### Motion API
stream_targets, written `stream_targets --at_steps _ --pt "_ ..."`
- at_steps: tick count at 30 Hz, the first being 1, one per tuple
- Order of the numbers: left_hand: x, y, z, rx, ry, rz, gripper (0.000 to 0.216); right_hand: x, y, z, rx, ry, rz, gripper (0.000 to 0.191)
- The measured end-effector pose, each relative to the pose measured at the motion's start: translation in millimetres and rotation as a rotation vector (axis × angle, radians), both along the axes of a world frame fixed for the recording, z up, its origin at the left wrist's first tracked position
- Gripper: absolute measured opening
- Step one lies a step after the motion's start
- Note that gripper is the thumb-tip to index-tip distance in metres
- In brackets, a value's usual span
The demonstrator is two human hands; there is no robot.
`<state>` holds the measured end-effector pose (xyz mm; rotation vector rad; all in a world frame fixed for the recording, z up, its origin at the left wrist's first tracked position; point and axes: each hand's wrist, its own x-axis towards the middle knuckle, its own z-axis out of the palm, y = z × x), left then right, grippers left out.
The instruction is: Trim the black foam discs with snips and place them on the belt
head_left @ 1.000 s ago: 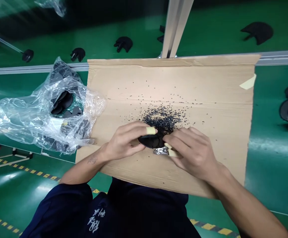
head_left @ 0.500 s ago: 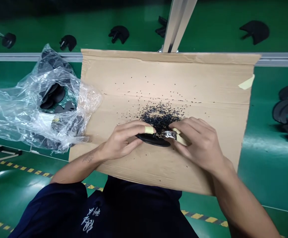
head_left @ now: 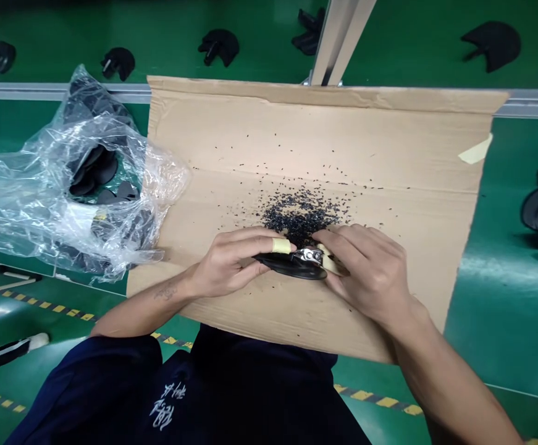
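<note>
Left hand [head_left: 236, 262] is pinching a black part [head_left: 291, 267] while the right hand [head_left: 365, 266] is gripping small pliers [head_left: 310, 254].
The part is lying between both hands, over the cardboard [head_left: 412, 247], its long axis running roughly left to right; the left grip is clasping its left end. The right grip is curling around the handles, the metal head pointing left along the part's far side; how far its jaws are parting, I cannot tell.

A thin, round-edged black part [head_left: 291, 267] is held against silver-headed nippers [head_left: 310, 254].
</note>
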<state>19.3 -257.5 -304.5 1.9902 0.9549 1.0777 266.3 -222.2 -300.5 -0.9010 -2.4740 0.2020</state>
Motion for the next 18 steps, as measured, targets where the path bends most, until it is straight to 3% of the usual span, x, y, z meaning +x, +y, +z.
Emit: stream_targets --at_steps 11,15,18 --pt "0.6 -6.3 -1.3 0.056 0.007 -0.005 0.034 -1.2 -8.7 8.5 0.079 -0.187 -0.044 0.024" --pt "1.5 -6.1 -2.3 0.061 0.008 -0.021 0.030 -4.8 -9.9 3.0 -0.045 -0.132 -0.066 0.018" --pt "4.2 -5.4 0.7 0.030 0.015 -0.012 0.029 -5.0 -7.0 1.6 -0.274 0.066 0.018 0.021"
